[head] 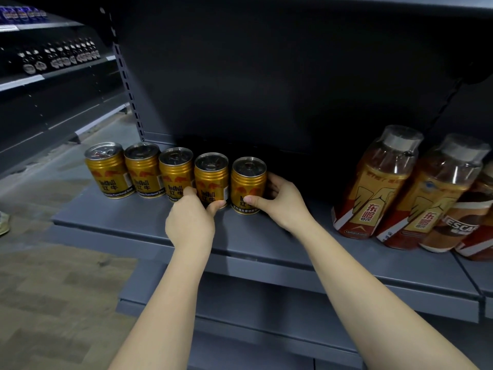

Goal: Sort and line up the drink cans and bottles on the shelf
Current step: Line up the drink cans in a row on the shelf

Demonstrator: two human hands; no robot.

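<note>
Grey metal shelf (138,222) carries five gold cans in a row, upright and nearly touching. Left hand (190,222) curls round the fourth can (211,180); right hand (282,202) grips the fifth can (248,185), thumb in front. Well apart on the right stand amber bottles (373,182).

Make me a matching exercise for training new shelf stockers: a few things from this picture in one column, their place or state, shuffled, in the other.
Things:
1. leftmost gold can
2. rightmost gold can
3. fourth gold can
4. tall amber bottles

Places or states:
A. gripped by the right hand
B. at the shelf's right end
C. untouched, at the row's left end
D. held by the left hand

Pairs: 1-C, 2-A, 3-D, 4-B
</note>
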